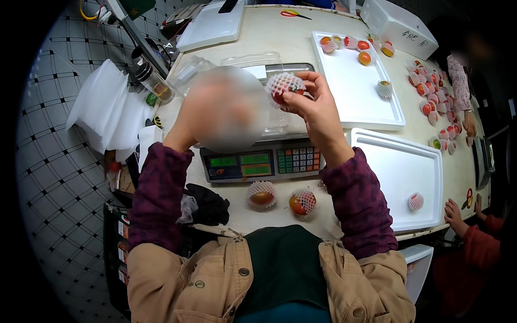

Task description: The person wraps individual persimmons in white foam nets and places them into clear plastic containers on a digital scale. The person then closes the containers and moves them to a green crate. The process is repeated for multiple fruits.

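Observation:
My right hand [317, 107] grips a red fruit in a white foam net [285, 89] above a digital weighing scale [262, 163]. My left hand [214, 113] is raised over the scale's left side. A blurred patch covers most of that hand, so its fingers and anything in them cannot be made out. Clear plastic clamshell boxes [278, 60] lie behind and under the hands, partly hidden. In front of the scale sit a netted red-yellow fruit [261, 195] and another one beside it [302, 202]. Black gloves [208, 204] lie near my left forearm.
White foam trays stand right, one holding several fruits [355, 97], a nearer one with one fruit [398, 173]. Many netted fruits [434, 91] are heaped far right, near another person's hand [469, 123]. Scissors [295, 14] lie at the back. A jar [155, 82] stands left.

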